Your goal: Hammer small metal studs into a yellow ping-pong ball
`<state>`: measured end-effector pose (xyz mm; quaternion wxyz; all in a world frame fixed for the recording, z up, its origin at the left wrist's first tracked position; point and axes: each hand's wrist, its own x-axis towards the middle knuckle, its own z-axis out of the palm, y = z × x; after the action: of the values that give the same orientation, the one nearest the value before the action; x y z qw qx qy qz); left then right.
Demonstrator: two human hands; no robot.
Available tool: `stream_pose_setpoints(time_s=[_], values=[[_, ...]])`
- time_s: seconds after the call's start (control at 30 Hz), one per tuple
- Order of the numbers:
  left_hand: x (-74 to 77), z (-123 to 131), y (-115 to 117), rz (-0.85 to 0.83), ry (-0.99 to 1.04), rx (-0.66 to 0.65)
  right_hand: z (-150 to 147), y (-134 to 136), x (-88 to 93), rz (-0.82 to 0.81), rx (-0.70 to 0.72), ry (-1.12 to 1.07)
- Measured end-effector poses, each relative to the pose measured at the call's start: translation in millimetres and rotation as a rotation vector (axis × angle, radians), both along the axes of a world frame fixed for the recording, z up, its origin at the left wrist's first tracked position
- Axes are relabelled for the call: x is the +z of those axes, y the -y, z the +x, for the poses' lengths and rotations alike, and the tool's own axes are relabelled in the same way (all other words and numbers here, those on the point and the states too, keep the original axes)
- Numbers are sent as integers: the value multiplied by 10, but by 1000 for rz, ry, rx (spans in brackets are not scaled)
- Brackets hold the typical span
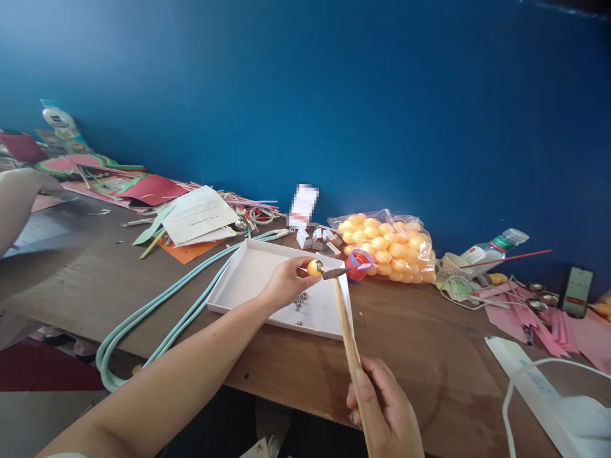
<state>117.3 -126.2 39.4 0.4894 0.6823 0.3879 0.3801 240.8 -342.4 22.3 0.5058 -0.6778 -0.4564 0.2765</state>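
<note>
My left hand (287,283) pinches a small yellow ball (314,268) with a shiny metallic-looking patch over a shallow white box (238,280). In my right hand (384,407) is a hammer (351,343), gripped by its long wooden handle. The dark, tapered head of the hammer points left and appears to be at or very near the ball; whether they touch I cannot tell. Inside the box, below my left hand, lie several small metal pieces (300,300).
Behind the box stand a clear bag of orange balls (386,245) and a red cup (359,264). A pale green looped cord (167,299) lies left, near papers (198,216). Right are a power strip (525,375), phone (576,292) and bottle (494,251). Another person's arm (19,197) reaches in at far left.
</note>
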Motion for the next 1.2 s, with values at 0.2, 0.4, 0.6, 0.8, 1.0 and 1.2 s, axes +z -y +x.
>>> stream_pose_setpoints(time_s=[0.2, 0.4, 0.6, 0.8, 1.0, 1.2], values=[[-1, -2, -12, 21, -2, 19, 365, 97, -69, -70, -147, 452], [4, 0, -3, 30, -2, 32, 748, 118, -111, -419, -331, 760], [8, 0, -3, 19, 10, 40, 734, 0, 12, -686, -327, 839], [30, -12, 1, 39, 2, 61, 793, -36, 4, -673, -306, 873], [1, -3, 2, 25, 13, 58, 674, -252, 175, -281, -232, 909], [-19, -3, -24, 26, 40, 113, 116, -862, 495, -235, 123, 935]])
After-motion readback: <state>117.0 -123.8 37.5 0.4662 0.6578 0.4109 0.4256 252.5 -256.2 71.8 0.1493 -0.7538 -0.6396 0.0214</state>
